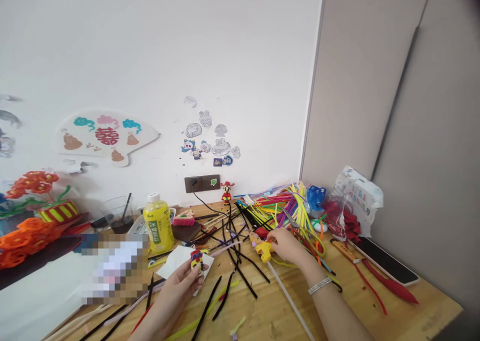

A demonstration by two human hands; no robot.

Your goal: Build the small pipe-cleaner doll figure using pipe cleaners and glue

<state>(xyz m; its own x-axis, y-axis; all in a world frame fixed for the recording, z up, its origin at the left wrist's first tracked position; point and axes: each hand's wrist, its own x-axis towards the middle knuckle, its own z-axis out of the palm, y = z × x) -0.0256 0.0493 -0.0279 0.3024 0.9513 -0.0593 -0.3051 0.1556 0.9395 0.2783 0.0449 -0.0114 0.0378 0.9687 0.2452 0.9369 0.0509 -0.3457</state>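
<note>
My left hand [182, 283] pinches a small figurine [196, 261] in red, blue, yellow and black, holding it above the table. My right hand [287, 246] has its fingers curled against a yellow glue gun [264, 251]. A long pale glue stick [288, 298] runs from the gun towards the table's front edge. Under the figurine lies a white sheet of paper [180, 261]. Several black pipe cleaners [247, 283] are strewn between my hands. Scissors [290, 218] rest just behind my right hand.
A yellow-labelled bottle [158, 224] stands on the left, near a plastic cup [122, 221]. A heap of coloured pipe cleaners [298, 203] fills the back right. A phone [386, 261] lies at the right edge. By the wall stands a red-hatted figurine [227, 193].
</note>
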